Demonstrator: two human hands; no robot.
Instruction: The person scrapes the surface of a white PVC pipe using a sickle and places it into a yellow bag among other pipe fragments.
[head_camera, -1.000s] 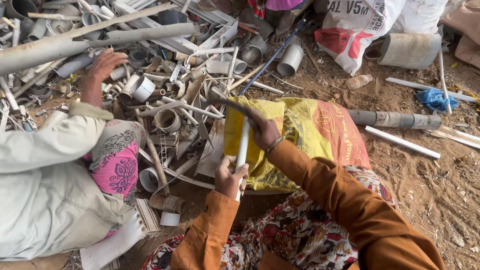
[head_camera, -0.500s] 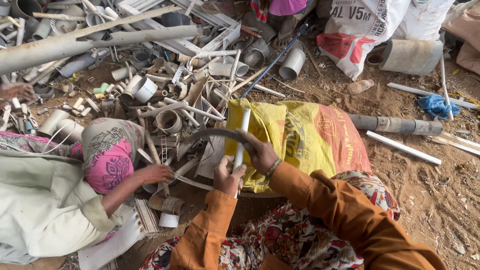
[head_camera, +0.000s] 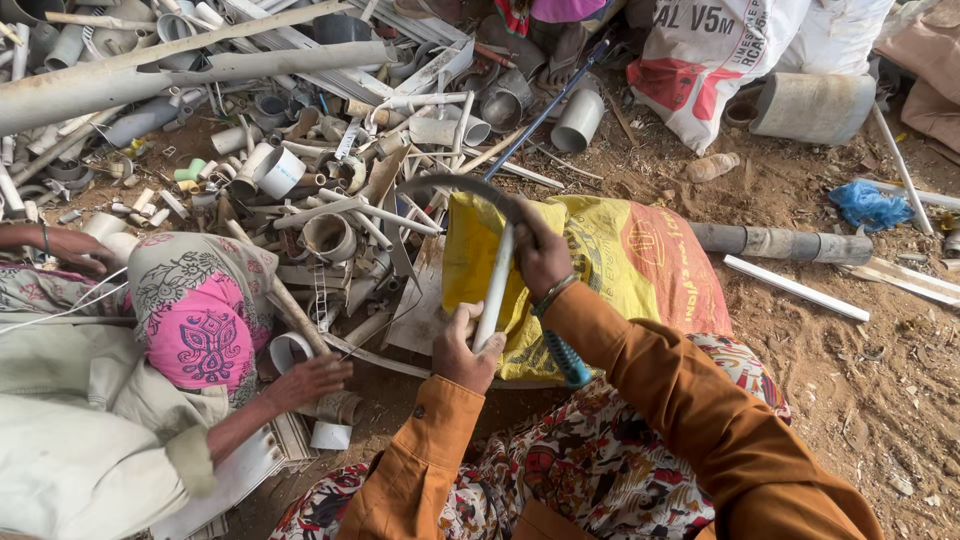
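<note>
My left hand (head_camera: 463, 352) grips the lower end of a thin white plastic pipe (head_camera: 497, 285), held upright over a yellow and red woven sack (head_camera: 620, 265). My right hand (head_camera: 541, 252) is closed on a sickle whose dark curved blade (head_camera: 455, 187) arcs over the pipe's top end. The sickle's blue ribbed handle (head_camera: 568, 362) sticks out beneath my right forearm. Both of my sleeves are orange.
A heap of cut plastic pipes and fittings (head_camera: 330, 200) fills the upper left. A co-worker in a pink patterned headscarf (head_camera: 200, 320) crouches at left, one hand (head_camera: 312, 380) on pipe pieces. White sacks (head_camera: 720, 60), a grey pipe (head_camera: 780, 242) and bare dirt lie at right.
The co-worker drew an arm back from the far pile and set a hand down near me. My sickle blade rose and now curves over the top of the pipe.
</note>
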